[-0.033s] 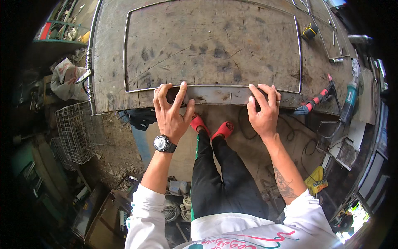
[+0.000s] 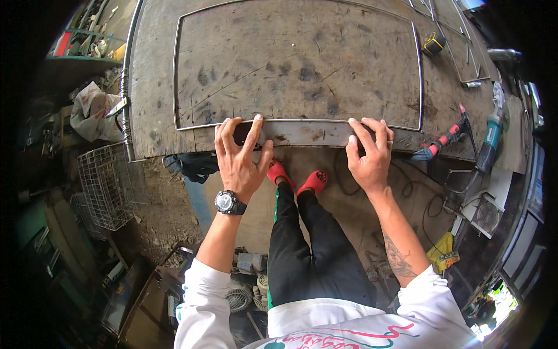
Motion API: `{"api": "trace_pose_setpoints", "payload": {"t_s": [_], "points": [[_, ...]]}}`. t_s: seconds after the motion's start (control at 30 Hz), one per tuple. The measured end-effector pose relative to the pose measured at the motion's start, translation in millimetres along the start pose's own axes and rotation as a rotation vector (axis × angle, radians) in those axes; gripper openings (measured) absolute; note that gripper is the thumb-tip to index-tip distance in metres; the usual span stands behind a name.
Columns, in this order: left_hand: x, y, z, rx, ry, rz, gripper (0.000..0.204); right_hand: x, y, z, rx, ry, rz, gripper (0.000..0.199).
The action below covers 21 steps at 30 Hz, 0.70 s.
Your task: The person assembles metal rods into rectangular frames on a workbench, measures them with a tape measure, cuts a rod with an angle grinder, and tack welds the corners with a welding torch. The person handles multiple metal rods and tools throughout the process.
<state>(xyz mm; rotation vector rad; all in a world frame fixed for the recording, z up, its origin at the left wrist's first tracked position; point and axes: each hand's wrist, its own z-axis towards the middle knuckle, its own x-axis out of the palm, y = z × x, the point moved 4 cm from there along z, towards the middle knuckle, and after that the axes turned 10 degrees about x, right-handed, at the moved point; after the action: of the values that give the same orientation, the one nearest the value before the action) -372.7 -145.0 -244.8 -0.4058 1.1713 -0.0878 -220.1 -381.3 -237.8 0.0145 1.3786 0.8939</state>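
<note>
A thin metal rod bent into a large rectangular frame [image 2: 308, 120] lies flat on the worn wooden tabletop [image 2: 261, 64]. Its near side runs along a flat steel strip [image 2: 308, 135] at the table's front edge. My left hand [image 2: 241, 160] rests its fingertips on that near rod, left of the middle, with fingers spread and thumb apart. Farther right, my right hand [image 2: 372, 154] touches the same rod with bent, separated fingertips, its thumb over the strip. Neither hand wraps around the rod. What lies under the left palm is partly hidden.
Right of the frame sit a black and yellow tape measure [image 2: 433, 43], a teal angle grinder [image 2: 492, 136] and a red-and-dark-handled tool [image 2: 444, 139]. More thin rods [image 2: 459, 70] lie at the far right. A wire basket [image 2: 104, 183] and white sack [image 2: 93, 113] stand left of the table.
</note>
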Motion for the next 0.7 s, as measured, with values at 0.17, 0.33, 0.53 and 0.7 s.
{"api": "trace_pose_setpoints", "payload": {"t_s": [0.17,0.33,0.53,0.7], "points": [[-1,-2,4,0.000,0.048,0.039,0.058,5,-1,4,0.008,-0.023,-0.019,0.039],[-1,2,7,-0.010,0.061,0.019,0.061,5,-1,3,0.012,-0.026,-0.026,0.038],[4,-10,7,-0.006,0.103,-0.058,0.069,9,0,1,0.018,-0.041,-0.032,0.038],[13,-32,17,-0.013,0.122,-0.104,0.069,14,-5,-4,0.017,-0.067,-0.026,0.040]]}}
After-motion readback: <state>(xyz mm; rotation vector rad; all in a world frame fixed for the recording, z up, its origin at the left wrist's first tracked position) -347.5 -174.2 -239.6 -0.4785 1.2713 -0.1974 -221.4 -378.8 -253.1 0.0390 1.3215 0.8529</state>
